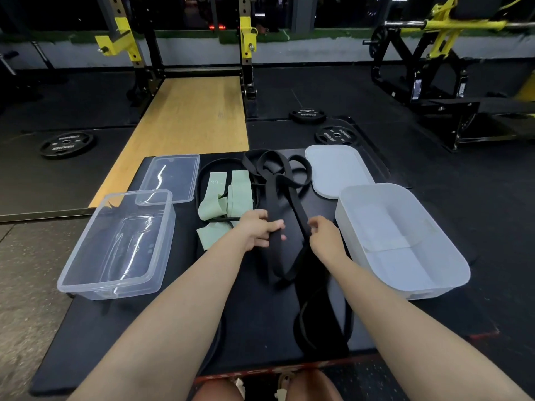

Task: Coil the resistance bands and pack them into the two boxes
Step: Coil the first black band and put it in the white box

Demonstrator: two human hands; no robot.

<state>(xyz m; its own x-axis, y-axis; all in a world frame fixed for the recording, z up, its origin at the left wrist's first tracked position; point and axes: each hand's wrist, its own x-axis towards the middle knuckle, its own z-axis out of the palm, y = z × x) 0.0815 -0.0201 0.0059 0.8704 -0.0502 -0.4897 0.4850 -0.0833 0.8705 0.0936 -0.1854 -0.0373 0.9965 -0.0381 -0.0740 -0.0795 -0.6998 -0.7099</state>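
Note:
A wide black resistance band (285, 198) runs from a tangled pile at the back of the black mat toward me. My left hand (259, 231) grips one strand of it. My right hand (325, 235) pinches the other strand; below both hands the band hangs in a loop. A pale green band (228, 196) lies crumpled left of the pile, with a thin black band around it. The clear plastic box (86, 280) stands at the left with nothing in it. The white box (463, 273) at the right also holds no bands.
A clear lid (170, 175) lies behind the clear box and a white lid (337, 169) behind the white box. Another black band (307, 331) lies near the mat's front edge. Weight plates (66, 144) and rack frames stand on the gym floor beyond.

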